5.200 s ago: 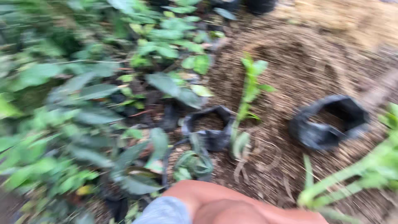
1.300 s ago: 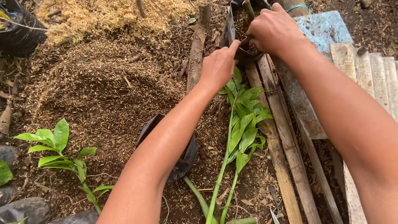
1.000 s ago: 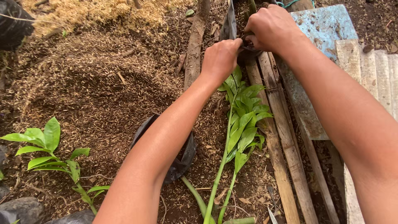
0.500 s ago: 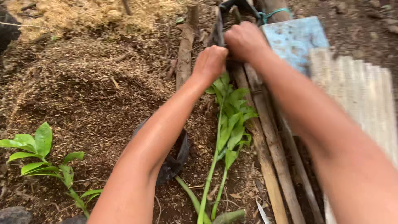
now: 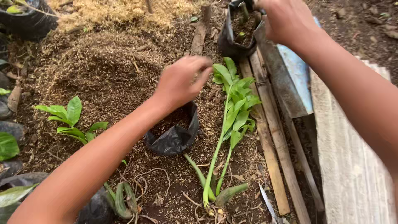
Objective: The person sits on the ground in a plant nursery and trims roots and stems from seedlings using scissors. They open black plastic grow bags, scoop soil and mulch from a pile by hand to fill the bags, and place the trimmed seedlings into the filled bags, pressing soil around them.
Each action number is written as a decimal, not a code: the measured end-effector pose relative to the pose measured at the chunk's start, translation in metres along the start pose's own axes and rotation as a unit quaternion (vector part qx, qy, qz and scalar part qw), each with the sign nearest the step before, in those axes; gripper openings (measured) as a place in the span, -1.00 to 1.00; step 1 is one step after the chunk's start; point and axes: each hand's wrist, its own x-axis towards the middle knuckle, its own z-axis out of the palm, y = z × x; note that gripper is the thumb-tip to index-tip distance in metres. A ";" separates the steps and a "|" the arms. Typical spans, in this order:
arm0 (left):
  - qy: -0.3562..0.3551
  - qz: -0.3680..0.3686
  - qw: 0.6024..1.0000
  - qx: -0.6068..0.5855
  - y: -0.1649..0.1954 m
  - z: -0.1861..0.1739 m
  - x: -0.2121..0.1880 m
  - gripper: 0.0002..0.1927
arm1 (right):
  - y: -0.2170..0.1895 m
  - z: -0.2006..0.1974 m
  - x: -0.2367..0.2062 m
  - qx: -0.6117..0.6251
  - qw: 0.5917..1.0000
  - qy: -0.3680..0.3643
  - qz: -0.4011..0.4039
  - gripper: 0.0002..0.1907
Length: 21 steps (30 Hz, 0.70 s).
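A leafy seedling (image 5: 68, 120) lies at the left on the husk-strewn soil (image 5: 99, 70). The left hand (image 5: 182, 81) has drawn back from the filled black grow bag (image 5: 240, 31) and now hovers, fingers loosely curled and empty, above the slumped empty bag (image 5: 176, 135) beside an uprooted seedling (image 5: 232, 112). The right hand (image 5: 286, 20) still grips the filled bag's rim, left of the wooden slats (image 5: 269, 141).

A heap of brown, husk-like mulch (image 5: 95, 62) covers the ground at the upper left, and paler dry yellow straw (image 5: 120, 10) lies behind it. A small seedling with broad green leaves (image 5: 70, 118) stands at the left of the heap. Thin weathered wooden slats (image 5: 269, 153) lie side by side on the soil at the right. Beside them rests a grey corrugated sheet (image 5: 352, 166), probably roofing. A dark round container (image 5: 29, 23) sits in the top left corner.
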 end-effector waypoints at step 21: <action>-0.202 -0.281 0.895 -0.281 0.182 0.009 -0.347 -0.74 | -0.226 -0.021 -0.281 0.400 0.708 -0.514 0.273 -0.24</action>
